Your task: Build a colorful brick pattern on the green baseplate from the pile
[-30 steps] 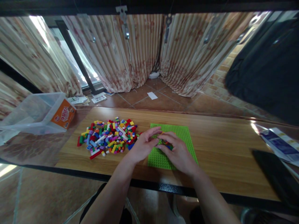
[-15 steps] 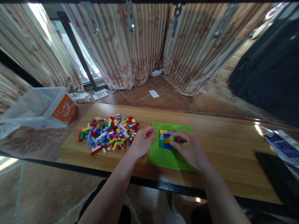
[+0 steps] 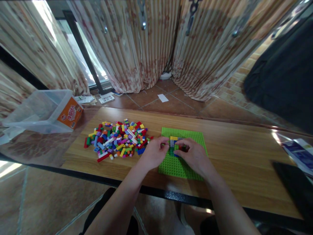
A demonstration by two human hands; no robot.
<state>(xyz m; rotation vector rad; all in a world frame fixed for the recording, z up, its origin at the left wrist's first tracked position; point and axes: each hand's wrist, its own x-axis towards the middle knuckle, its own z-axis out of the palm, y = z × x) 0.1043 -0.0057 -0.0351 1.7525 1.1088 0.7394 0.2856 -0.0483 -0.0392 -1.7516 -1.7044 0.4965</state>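
Head camera: I see the right hand [image 3: 195, 157] pinching a green toy brick [image 3: 176, 148], probably for precise placement on the studded baseplate [image 3: 169, 169]; the left hand [image 3: 155, 152] hovers, fingertips parted.

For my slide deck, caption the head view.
Right hand gripping a green brick over a green board, left hand alongside, loose brick pile at left.

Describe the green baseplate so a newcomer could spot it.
Find the long wooden table, then the heap of loose bricks. Right of that heap, partly beneath the right hand, lies the baseplate, a flat studded sheet. Unlike the small mixed bricks, it is one broad, bright green piece.
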